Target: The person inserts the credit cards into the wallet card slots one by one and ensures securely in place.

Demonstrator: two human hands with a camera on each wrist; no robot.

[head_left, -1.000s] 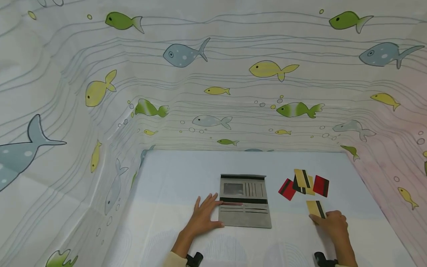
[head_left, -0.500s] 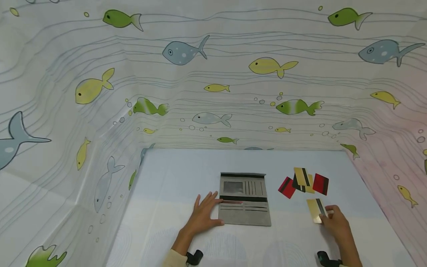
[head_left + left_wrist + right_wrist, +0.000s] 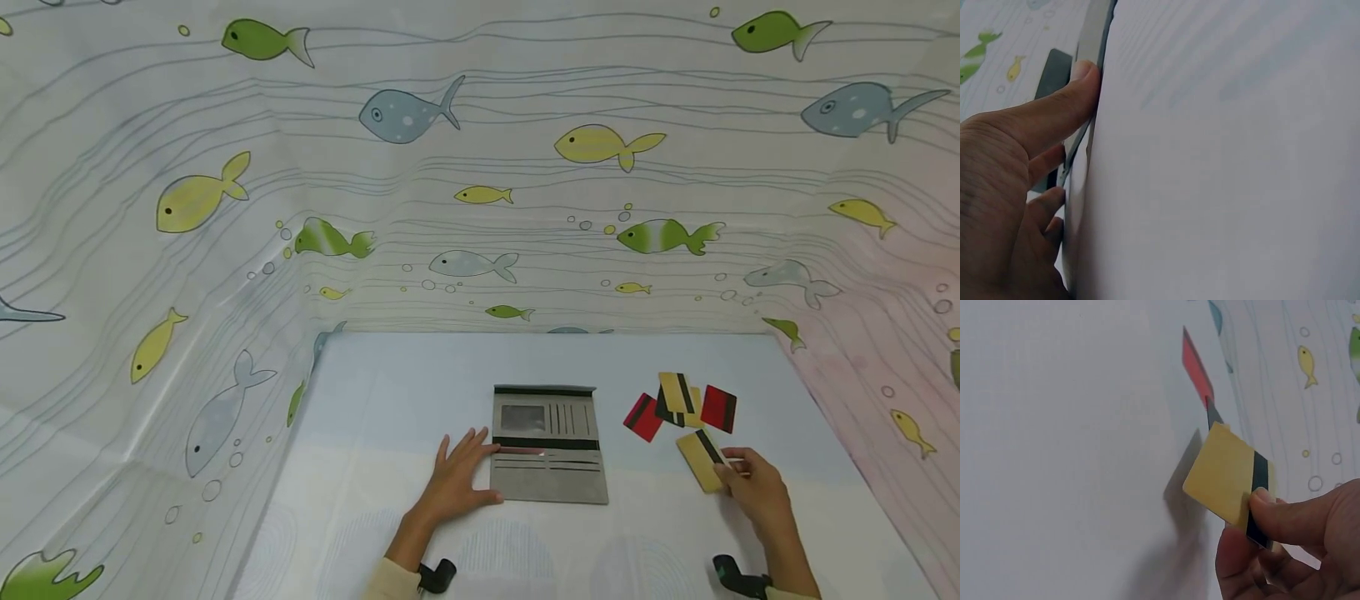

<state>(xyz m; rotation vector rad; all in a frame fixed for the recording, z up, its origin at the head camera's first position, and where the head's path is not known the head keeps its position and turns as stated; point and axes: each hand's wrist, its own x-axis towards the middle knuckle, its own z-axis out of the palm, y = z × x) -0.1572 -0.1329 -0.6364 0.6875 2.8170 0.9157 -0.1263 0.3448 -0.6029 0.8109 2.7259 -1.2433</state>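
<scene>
A grey open wallet (image 3: 549, 483) lies flat on the table, with card slots, a clear window and a red card edge (image 3: 517, 451) showing in one slot. My left hand (image 3: 452, 485) rests at its left side, fingers spread, fingertips and thumb on the edge. In the left wrist view the thumb (image 3: 1063, 112) lies along that edge. My right hand (image 3: 757, 487) pinches a gold card (image 3: 1222, 475) with a black stripe between thumb and fingers. The card is tilted and held up off the table, casting a shadow in the right wrist view.
Beyond the right hand lie several loose cards: a red card (image 3: 642, 417) at left, a gold card (image 3: 673, 394) overlapping others in the middle, and another red card (image 3: 720, 408) at right. A fish-patterned sheet (image 3: 480, 233) rises behind the white table (image 3: 405, 375).
The right hand has lifted the gold card off the table and turned it so it leans left. The left hand has stayed at the wallet. The head view has shifted slightly.
</scene>
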